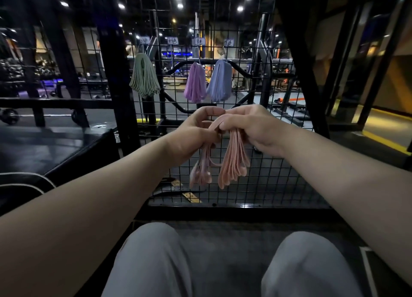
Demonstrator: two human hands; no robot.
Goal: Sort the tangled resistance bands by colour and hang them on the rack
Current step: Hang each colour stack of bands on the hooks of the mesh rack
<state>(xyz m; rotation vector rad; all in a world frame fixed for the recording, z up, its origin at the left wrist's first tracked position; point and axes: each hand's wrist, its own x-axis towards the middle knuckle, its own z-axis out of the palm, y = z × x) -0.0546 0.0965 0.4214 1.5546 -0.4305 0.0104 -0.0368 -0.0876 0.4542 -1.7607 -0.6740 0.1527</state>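
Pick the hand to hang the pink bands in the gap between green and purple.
Left, likely: left hand grips the pink bands nearer that gap on the rack; right hand is past the blue bands, farther off.

Left hand (196, 131) grips pink bands (234, 160), fingers (209, 110) curled; right hand (252, 127) touching it, pinches same bunch

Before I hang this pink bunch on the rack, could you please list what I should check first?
1. Left grip and right grip both hold the pink bands: ok.
2. Pink bands untangled: not ok, a strand links the two hanging clusters.
3. One colour only in the bunch: cannot tell in this light.
4. Gap on the rack between green bundle and purple bundle: ok.
5. Free hook in that gap: cannot tell.
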